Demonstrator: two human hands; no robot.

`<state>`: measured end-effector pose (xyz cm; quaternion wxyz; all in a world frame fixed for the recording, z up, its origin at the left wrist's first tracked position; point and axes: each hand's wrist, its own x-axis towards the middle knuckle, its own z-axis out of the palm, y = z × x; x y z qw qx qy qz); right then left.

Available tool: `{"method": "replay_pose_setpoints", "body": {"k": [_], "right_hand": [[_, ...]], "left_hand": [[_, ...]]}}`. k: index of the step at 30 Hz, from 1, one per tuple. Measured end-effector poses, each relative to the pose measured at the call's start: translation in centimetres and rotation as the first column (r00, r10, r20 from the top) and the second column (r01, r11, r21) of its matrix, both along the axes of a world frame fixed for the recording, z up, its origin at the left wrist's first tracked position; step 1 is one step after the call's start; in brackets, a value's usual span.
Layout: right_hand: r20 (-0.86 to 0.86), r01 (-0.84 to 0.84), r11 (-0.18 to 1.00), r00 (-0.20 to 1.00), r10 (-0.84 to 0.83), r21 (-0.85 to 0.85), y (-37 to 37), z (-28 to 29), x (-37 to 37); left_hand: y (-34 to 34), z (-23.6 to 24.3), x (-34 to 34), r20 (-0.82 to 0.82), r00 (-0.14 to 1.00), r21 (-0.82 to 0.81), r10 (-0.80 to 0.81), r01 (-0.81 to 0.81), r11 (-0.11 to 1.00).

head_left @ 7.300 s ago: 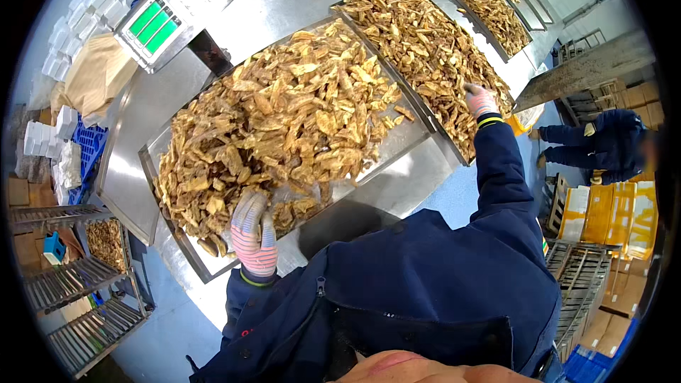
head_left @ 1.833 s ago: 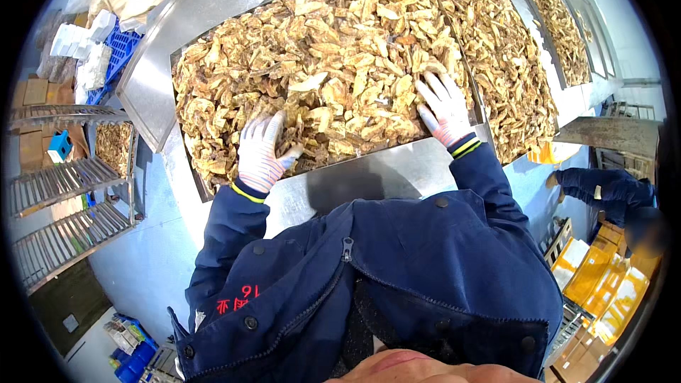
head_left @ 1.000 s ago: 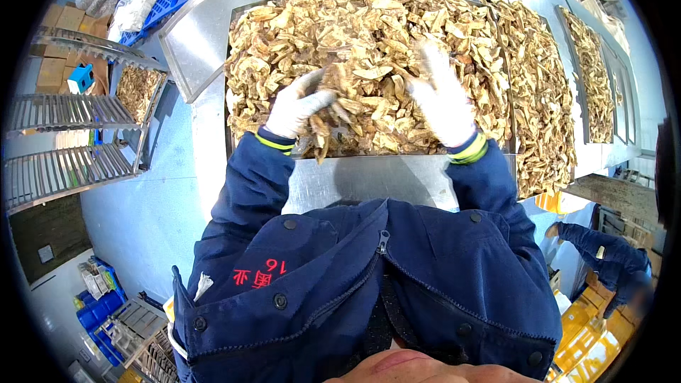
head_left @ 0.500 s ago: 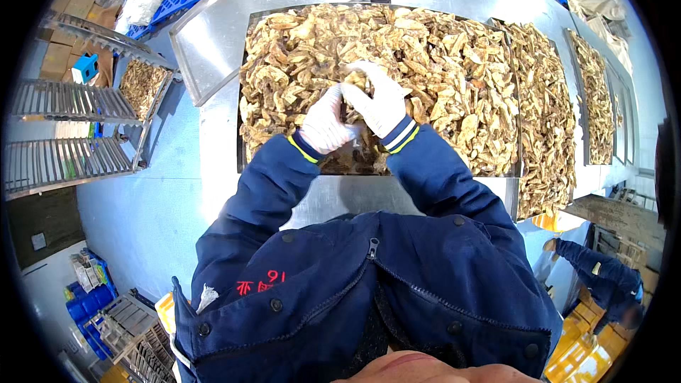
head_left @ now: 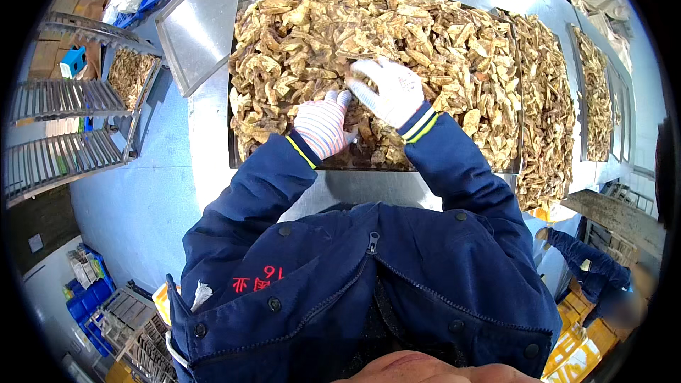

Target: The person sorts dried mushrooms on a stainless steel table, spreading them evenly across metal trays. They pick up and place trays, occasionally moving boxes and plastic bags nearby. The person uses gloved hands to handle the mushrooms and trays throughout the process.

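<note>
Irregular tan-and-brown pieces (head_left: 461,92), their exact kind unclear, fill a large dark-rimmed tray (head_left: 233,128) in front of me. Both my hands wear pale striped gloves over the tray's near middle. My left hand (head_left: 325,125) rests low over the pieces, thumb apart from its outstretched fingers. Just up and to its right, my right hand (head_left: 391,92) hovers with fingers curved and parted. No piece shows clearly in either hand; parts of the fingertips are hidden. Darker pieces (head_left: 369,138) lie between and below the hands.
More filled trays (head_left: 546,106) line the metal table (head_left: 209,128) to the right. A metal sheet (head_left: 195,35) lies at the left. Slatted racks (head_left: 71,99) stand further left. Another person (head_left: 592,266) bends near yellow crates (head_left: 578,344) at the lower right.
My hands have come apart; they were together around a piece. The right hand has moved right and its fingers have parted. The left hand has stayed nearly in place.
</note>
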<state>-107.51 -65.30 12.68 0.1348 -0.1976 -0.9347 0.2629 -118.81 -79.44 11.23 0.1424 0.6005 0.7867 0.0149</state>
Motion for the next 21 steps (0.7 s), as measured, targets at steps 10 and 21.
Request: {"method": "replay_pose_setpoints", "body": {"k": [10, 21], "right_hand": [[-0.350, -0.098, 0.738, 0.916, -0.195, -0.667, -5.6, 0.4, -0.6], [-0.419, -0.152, 0.490, 0.758, -0.500, -0.859, -6.5, -0.8, -2.8]], "left_hand": [[-1.7, 3.7, -1.0, 0.484, 0.874, 0.353, 0.050, -0.246, 0.903], [-3.0, -1.6, 0.3, 0.795, 0.607, 0.408, 0.000, -0.534, 0.741]]}}
